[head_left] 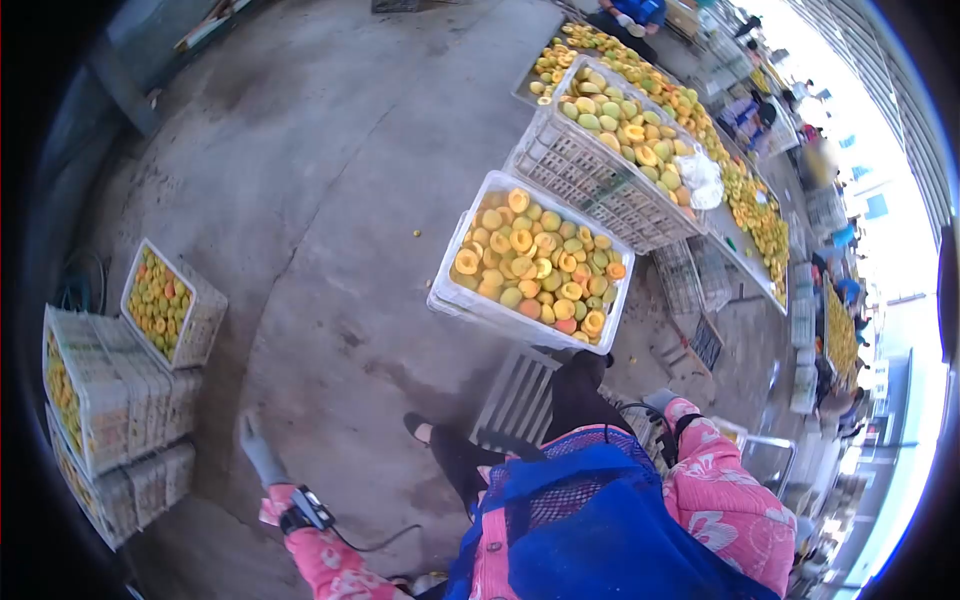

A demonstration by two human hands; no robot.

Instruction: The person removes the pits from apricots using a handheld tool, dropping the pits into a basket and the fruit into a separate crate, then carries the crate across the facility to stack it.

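Observation:
My left hand (pixel 260 455), in a grey glove, hangs out to the side over the concrete floor, its fingers stretched out and nothing in them. My right hand (pixel 660 401), gloved too, is beside my right thigh, with its fingers mostly hidden. In front of my legs stands a white plastic crate (pixel 455 292) full of halved yellow-orange fruit (pixel 540 262) that look like apricots or peaches. A slatted stool (pixel 512 400) is beside my legs. I wear a blue apron (pixel 590 520) over pink floral sleeves.
Stacked crates of fruit (pixel 135 400) stand at the left. Behind the white crate, a taller fruit crate (pixel 590 175) adjoins a long table heaped with fruit (pixel 755 215). A person in blue (pixel 640 12) works at its far end. More people and crates line the right side.

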